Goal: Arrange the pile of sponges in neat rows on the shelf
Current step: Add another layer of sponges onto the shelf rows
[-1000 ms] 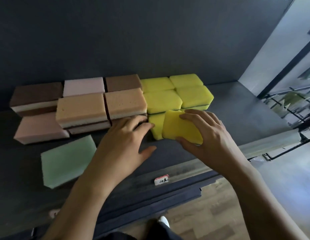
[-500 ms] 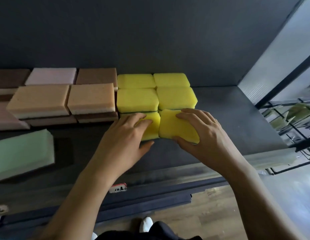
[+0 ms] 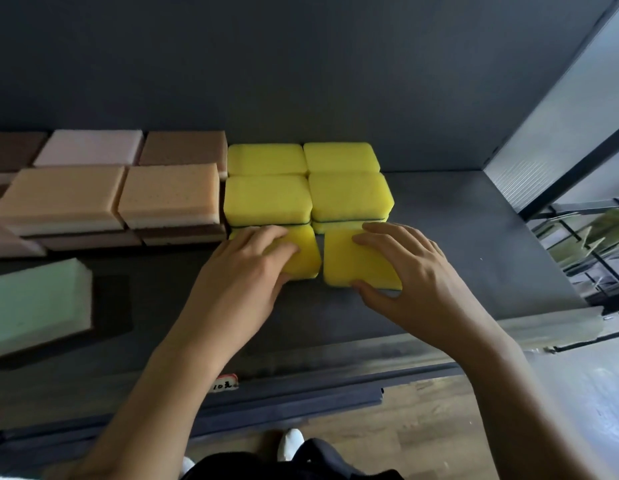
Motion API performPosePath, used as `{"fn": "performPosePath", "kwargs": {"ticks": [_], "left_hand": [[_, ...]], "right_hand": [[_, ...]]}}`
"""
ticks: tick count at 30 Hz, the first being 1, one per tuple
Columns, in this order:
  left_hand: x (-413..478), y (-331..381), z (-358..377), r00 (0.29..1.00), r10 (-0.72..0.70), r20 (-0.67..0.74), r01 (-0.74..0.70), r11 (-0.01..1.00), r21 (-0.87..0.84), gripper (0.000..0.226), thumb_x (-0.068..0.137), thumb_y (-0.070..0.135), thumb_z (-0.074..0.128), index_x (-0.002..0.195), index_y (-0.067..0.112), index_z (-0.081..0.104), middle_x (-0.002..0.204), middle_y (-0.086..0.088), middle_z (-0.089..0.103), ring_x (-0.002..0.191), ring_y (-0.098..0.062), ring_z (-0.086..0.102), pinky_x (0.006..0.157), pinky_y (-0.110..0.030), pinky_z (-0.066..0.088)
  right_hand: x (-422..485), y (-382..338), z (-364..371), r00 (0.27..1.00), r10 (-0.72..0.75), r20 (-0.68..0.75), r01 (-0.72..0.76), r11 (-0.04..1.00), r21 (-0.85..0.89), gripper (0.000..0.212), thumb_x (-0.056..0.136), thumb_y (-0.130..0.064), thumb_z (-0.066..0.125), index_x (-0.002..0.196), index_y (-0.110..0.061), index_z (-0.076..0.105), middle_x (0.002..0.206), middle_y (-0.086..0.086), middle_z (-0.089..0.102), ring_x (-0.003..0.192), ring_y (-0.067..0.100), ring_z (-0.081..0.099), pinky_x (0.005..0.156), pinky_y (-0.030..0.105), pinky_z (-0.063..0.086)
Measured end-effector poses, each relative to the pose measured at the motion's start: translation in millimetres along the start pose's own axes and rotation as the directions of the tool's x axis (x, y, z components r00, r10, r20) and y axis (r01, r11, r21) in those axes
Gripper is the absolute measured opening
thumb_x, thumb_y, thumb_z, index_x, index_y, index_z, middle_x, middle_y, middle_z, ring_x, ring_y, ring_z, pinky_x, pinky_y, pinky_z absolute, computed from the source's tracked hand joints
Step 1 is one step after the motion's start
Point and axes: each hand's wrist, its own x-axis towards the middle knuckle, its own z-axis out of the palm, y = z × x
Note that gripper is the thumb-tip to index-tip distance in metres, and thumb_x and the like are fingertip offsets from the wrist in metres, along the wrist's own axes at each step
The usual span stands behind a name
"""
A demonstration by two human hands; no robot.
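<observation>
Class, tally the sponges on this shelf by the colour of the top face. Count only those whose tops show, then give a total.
yellow sponges: 6
tan sponges: 2
pink sponges: 2
brown sponges: 2
green sponge: 1
Total: 13

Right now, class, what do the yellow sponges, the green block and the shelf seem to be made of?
Yellow sponges: soft matte foam, rounded corners, with a thin dark scouring layer underneath. Green block: probably foam too, matte, pale, sharp-edged. Shelf: smooth dark matte board, metal or laminate; cannot tell which.
</observation>
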Motion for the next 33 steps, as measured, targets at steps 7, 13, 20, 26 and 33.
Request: {"fn": "performPosePath", "kwargs": {"ticks": [7,13,20,26,33], "left_hand": [[-2,0,0,1.0,-0.006,0.002,0.006,1.0,0.005,0.041,0.08,0.012,0.075,0.119,0.014,0.065,0.13,-0.003,0.056,0.116,-0.026,0.055,0.092,-0.042,0.051],[-4,3,1,1.0,0.0,0.007,0.0,1.0,0.02,0.044,0.079,0.016,0.075,0.121,0.017,0.064,0.131,-0.002,0.055,0.116,-0.025,0.054,0.091,-0.041,0.049],[-1,2,5,1.0,-0.008,0.0,0.008,1.0,0.011,0.043,0.08,0.011,0.073,0.121,0.019,0.064,0.132,-0.002,0.055,0.117,-0.025,0.053,0.092,-0.04,0.049],[0,2,5,1.0,-0.009,-0.014,0.009,1.0,0.0,0.042,0.079,0.008,0.075,0.119,0.018,0.065,0.13,-0.002,0.056,0.115,-0.025,0.055,0.085,-0.038,0.053],[1,1,5,1.0,-0.013,-0.007,0.013,1.0,-0.015,0.042,0.078,0.008,0.075,0.118,0.019,0.065,0.13,-0.001,0.057,0.116,-0.023,0.055,0.083,-0.037,0.054]], "right_hand": [[0,2,9,0.999,-0.019,0.038,0.02,0.999,-0.034,0.055,0.088,-0.054,0.053,0.135,-0.024,0.057,0.147,0.0,0.05,0.14,0.021,0.041,0.115,0.046,0.034],[-2,-3,13,0.999,-0.023,0.026,0.024,0.999,-0.032,0.049,0.086,-0.041,0.062,0.132,-0.025,0.06,0.145,-0.001,0.052,0.135,0.024,0.046,0.109,0.044,0.04],[3,0,20,0.998,-0.063,-0.005,0.063,0.998,-0.028,0.042,0.088,-0.031,0.067,0.129,-0.024,0.063,0.139,-0.001,0.057,0.129,0.025,0.052,0.102,0.042,0.044],[12,4,24,0.997,-0.071,0.014,0.071,0.997,-0.004,0.045,0.085,-0.025,0.07,0.129,-0.024,0.062,0.138,0.001,0.057,0.127,0.026,0.053,0.102,0.043,0.045],[17,9,24,0.998,-0.064,0.01,0.063,0.998,0.018,0.044,0.086,-0.027,0.067,0.13,-0.024,0.062,0.14,0.0,0.056,0.128,0.025,0.052,0.103,0.045,0.045]]}}
